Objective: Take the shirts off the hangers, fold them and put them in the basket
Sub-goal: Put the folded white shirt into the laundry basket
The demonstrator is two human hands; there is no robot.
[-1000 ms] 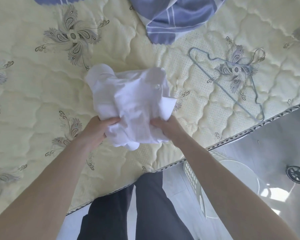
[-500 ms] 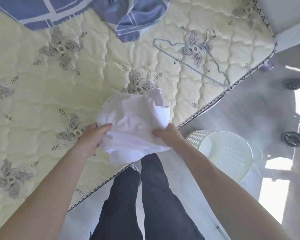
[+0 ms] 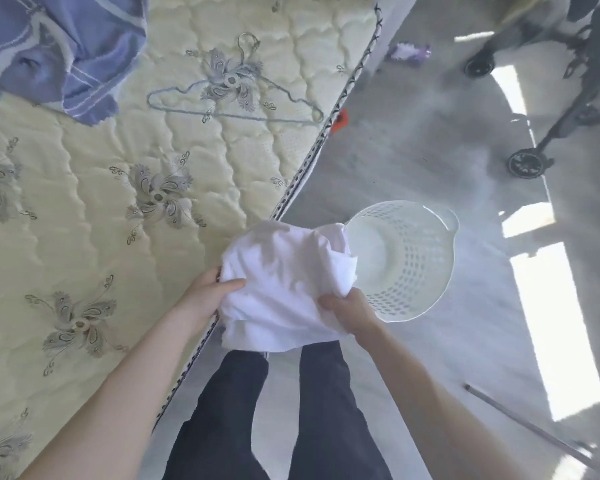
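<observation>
I hold a folded white shirt (image 3: 284, 282) in the air, over the mattress edge and the floor. My left hand (image 3: 210, 291) grips its left side, thumb on top. Its right lower corner is gripped by my right hand (image 3: 349, 308). The white plastic basket (image 3: 426, 268) stands on the floor just right of the shirt, and the shirt's right edge overlaps its rim. A bare wire hanger (image 3: 236, 95) lies on the cream quilted mattress (image 3: 84, 209). A blue checked shirt (image 3: 70, 53) lies crumpled at the mattress's far left.
The grey floor (image 3: 413, 150) has bright sun patches. A wheeled frame (image 3: 534, 140) stands at the far right. A thin rod (image 3: 534, 426) lies on the floor at lower right. A small purple object (image 3: 409, 51) lies near the bed's corner. My legs stand below the shirt.
Both hands have carried the white shirt off the mattress and to the right, up to the basket. My view has turned right toward the floor.
</observation>
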